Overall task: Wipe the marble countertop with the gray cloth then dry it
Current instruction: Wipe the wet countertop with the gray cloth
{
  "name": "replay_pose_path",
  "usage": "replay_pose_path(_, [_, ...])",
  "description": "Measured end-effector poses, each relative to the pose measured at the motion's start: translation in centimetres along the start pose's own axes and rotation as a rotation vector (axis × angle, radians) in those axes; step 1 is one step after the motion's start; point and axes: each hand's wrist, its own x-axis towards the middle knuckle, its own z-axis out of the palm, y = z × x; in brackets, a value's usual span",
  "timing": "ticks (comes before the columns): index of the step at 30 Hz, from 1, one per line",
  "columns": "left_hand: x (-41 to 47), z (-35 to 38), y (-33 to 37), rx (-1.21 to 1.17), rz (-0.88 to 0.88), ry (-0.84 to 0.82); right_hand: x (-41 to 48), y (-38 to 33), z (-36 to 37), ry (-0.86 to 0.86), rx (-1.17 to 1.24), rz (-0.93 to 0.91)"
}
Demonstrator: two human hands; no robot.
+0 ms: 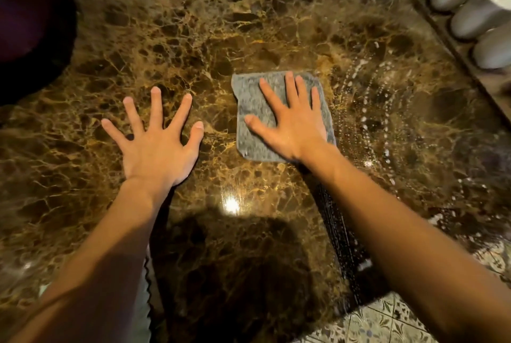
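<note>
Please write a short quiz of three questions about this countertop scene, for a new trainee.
1. True or false: the right hand presses flat on the gray cloth.
2. What does the left hand touch? A) the cloth B) the bare marble countertop C) the white containers
3. On which side of the cloth do the water droplets lie?

Key: 1 true. 2 B. 3 the right side.
</note>
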Motion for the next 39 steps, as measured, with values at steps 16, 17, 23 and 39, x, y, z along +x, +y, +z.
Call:
replay_pose_path(16, [-1.1, -0.7, 0.5, 0.006, 0.031, -0.04, -21.2, -0.1, 2.5, -0.142, -0.003, -0.013])
replay_pose_path(17, [-1.3, -0.8, 0.8, 0.016, 0.058, -0.03, -21.1, -0.2, 2.3, -0.161, -0.015, -0.009])
replay_pose_path(23, [-2.0, -0.9, 5.2, -0.018, 0.193, -0.032, -20.8, -0.6, 1.4, -0.245, -0.049, 0.023])
replay_pose_path(39, [-1.3, 1.8, 8.2, 0.007, 0.188, 0.02, 2.9, 4.6, -1.2, -0.015, 0.004, 0.109])
